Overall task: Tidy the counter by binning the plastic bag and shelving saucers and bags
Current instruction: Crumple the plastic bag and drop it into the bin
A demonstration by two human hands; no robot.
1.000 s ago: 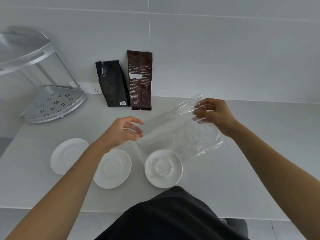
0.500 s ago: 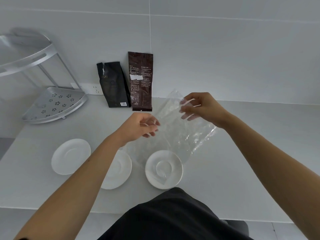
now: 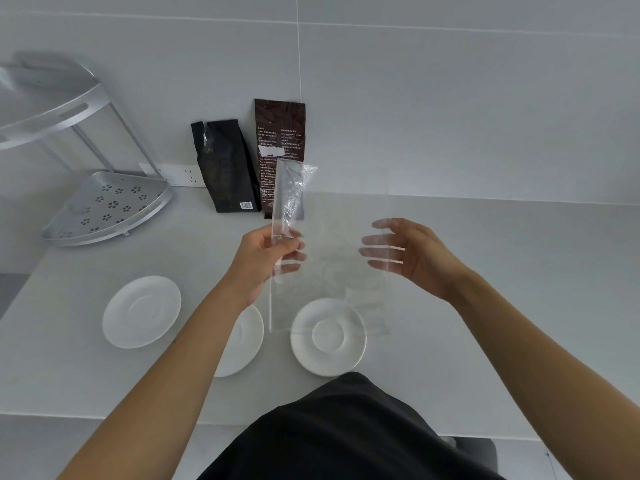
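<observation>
left hand (image 3: 268,252) pinching clear plastic bag (image 3: 329,271) above white saucer (image 3: 328,336), right hand (image 3: 412,256) fingers spread open behind the film.

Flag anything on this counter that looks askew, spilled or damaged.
Nothing spilled or broken. The black bag leans tilted against the wall beside the upright brown bag. The clear plastic bag is crumpled at its top, pinched by the left hand. Three saucers lie flat.

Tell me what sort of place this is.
Probably a home kitchen counter: white saucers on the worktop, coffee bags against a tiled wall, and a metal corner rack beside a wall socket.
</observation>
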